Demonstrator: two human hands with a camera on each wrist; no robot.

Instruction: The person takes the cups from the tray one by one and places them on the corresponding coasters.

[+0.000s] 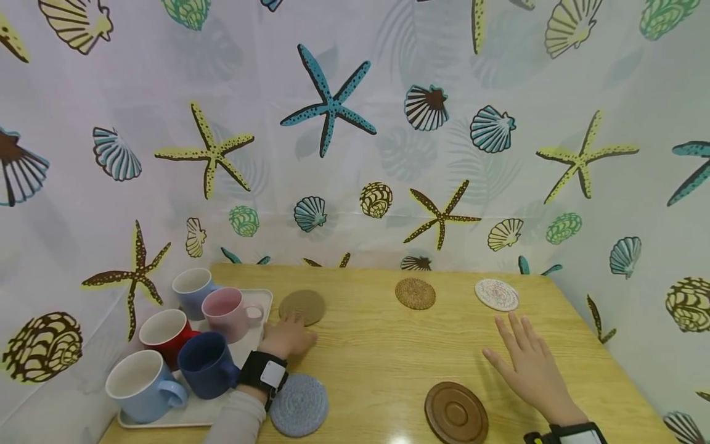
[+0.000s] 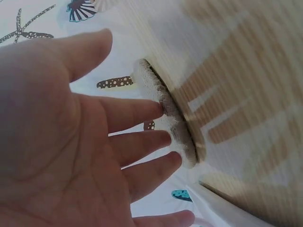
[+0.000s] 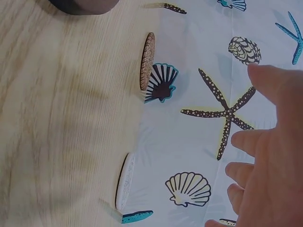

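Note:
My left hand [image 1: 288,338] reaches to a round taupe coaster [image 1: 310,301] at the back left of the table. In the left wrist view its fingers stretch out straight and apart, with the fingertips at the face of the coaster [image 2: 173,120]. Whether they touch it I cannot tell. A blue-grey round coaster [image 1: 299,406] lies near that wrist. Over the table's right side hovers my right hand [image 1: 531,365], fingers spread and holding nothing. Nearest to it are a white round coaster [image 1: 497,295] beyond the fingertips and a brown wooden coaster [image 1: 457,412] to the front left.
On the left, a white tray [image 1: 201,412] carries several mugs: light blue [image 1: 143,388], dark blue [image 1: 205,365], red [image 1: 166,336], pink [image 1: 228,316] and pale blue [image 1: 194,293]. A woven tan coaster [image 1: 415,293] lies at the back. Shell-patterned cloth [image 1: 344,172] hangs around the table.

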